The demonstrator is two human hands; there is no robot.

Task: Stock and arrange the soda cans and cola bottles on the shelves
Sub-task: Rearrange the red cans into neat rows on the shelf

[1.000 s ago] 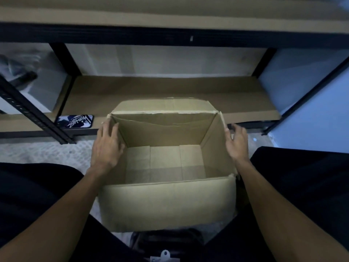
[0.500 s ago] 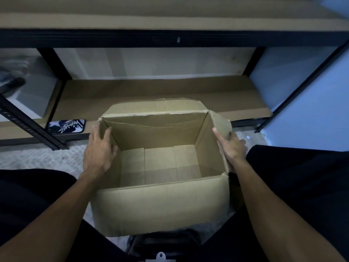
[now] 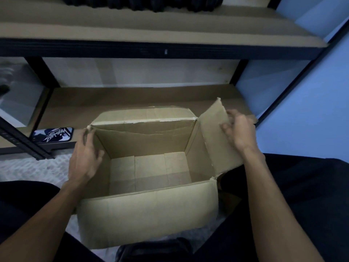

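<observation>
Left hand (image 3: pixel 85 157) curled over the cardboard box's (image 3: pixel 147 214) left rim; right hand (image 3: pixel 238 129) grips the raised right flap (image 3: pixel 213 140) by its outer edge. The box stands open-topped before the lower shelf's (image 3: pixel 132 99) front edge. Phone (image 3: pixel 53 134) at that shelf's left front corner, lettering illegible. Blurred dark shapes (image 3: pixel 139 2) on the upper shelf (image 3: pixel 151 31) — bottles or cans, cannot tell.

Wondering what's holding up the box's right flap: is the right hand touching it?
Touching. Head view: the right hand pinches the flap of the box, thumb on its inside.
</observation>
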